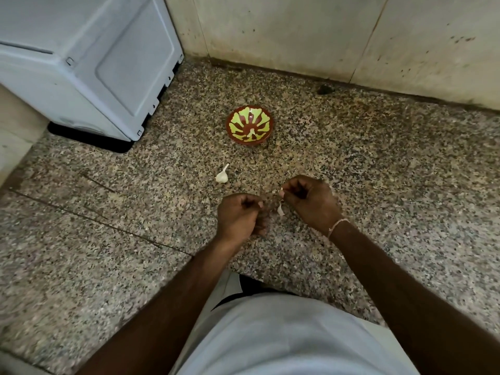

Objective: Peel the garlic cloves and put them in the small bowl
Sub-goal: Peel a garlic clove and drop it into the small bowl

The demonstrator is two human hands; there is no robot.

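The garlic clove (281, 192) is pinched at the fingertips of the right hand (308, 203), nearer the person than the small bowl (249, 124) and slightly to its right. Only a pale tip of the clove shows. A strip of papery skin (280, 209) hangs below that hand, over the counter. The right hand is curled, knuckles up, fingers closed on the clove; a thin thread band (336, 226) circles the wrist.

The left hand (239, 216) sits just beside the right, on the person's side of the bowl, fingers curled inward. Whether it holds anything cannot be told.

A second garlic piece (222, 175), with a pointed tail, lies on the counter between the bowl and the hands, apart from both. The bowl, brown with a yellow-green pattern, stands upright; its contents are not discernible.

The surface is a speckled granite counter (378, 171), with a joint line running diagonally left of the bowl. A white appliance (89, 63) stands to the bowl's left. Beyond the bowl rises a stained, pale tiled wall (297, 31).
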